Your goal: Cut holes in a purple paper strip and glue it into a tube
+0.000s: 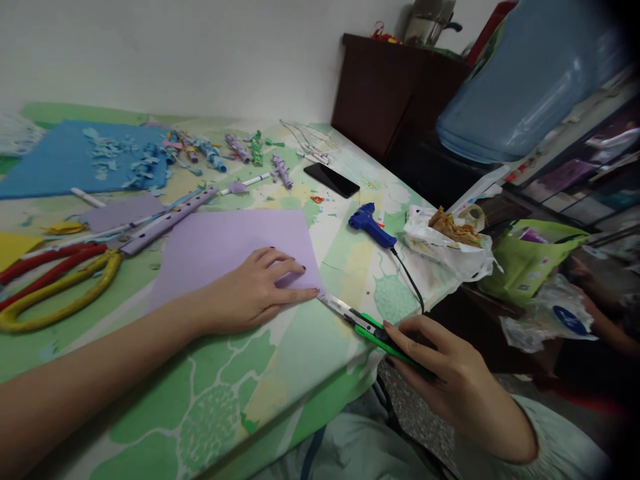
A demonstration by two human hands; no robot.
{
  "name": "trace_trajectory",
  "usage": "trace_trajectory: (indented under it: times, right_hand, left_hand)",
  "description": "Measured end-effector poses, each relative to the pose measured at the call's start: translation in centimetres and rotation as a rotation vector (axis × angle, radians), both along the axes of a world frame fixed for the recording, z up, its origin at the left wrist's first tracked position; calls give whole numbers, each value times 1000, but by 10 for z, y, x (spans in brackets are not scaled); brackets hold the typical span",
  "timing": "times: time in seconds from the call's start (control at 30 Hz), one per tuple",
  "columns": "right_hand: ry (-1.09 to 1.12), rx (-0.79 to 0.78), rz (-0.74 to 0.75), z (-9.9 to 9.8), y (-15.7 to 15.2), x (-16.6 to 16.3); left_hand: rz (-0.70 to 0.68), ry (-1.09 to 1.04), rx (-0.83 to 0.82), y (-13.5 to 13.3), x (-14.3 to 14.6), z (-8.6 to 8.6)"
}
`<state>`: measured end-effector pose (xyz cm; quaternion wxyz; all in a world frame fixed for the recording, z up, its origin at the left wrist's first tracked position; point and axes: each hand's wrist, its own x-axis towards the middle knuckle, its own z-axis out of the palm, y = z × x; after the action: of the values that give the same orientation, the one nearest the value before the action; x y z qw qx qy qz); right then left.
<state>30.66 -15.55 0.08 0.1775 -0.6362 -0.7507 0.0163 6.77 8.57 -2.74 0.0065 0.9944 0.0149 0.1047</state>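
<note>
A sheet of purple paper (pixel 220 243) lies flat on the table, and my left hand (pixel 255 290) rests on its near right part with fingers stretched out. My right hand (pixel 445 373) is closed around a green utility knife (pixel 373 330). The knife's blade is out, and its tip meets the sheet's near right corner, close to my left fingertips. Left of the sheet are scissors (pixel 60 287) with red and yellow handles and a rolled purple paper tube (pixel 170 223) with dark spots.
A blue glue gun (pixel 373 225) with a cord and a black phone (pixel 331 180) lie beyond the sheet. Blue paper (pixel 45 163) bears scraps at the back left, near several curled paper rolls (pixel 213 155). A plastic bag with food (pixel 455 230) stands at the right edge.
</note>
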Motion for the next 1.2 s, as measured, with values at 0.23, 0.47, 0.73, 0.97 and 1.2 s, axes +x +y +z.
trace_trajectory:
  times: [0.23,0.47,0.73,0.97,1.2]
  right_hand:
    - [-5,-18,-6,1,0,-2]
    - [-5,-26,-20,0,-2,-3]
    - [-49,56,-42,-4,3,-1]
    - [-36,94,-71,-8,8,7]
    - [-61,153,-54,-11,26,22]
  left_hand:
    - [1,2,-10,0,1,-1]
    - [42,-6,-167,3,1,7]
    - [486,90,-99,89,32,13]
    - [492,194,-109,137,37,29]
    - [539,148,-58,141,7,27]
